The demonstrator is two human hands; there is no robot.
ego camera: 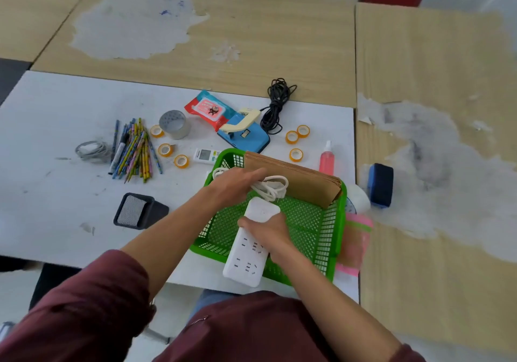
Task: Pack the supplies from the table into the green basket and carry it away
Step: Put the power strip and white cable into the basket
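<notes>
Power strip (246, 252): gripping it mid-body with right hand (268, 230), bunching its coiled cord (270, 186) in left hand (237, 182) to avoid tangling, angling it over green basket (340, 221) at table's (84, 207) 5 o'clock, dodging brown envelopes (296, 177) leaning at basket's 12.

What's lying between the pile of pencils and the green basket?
Two yellow tape rolls and a white remote control, seen in the head view.
</notes>
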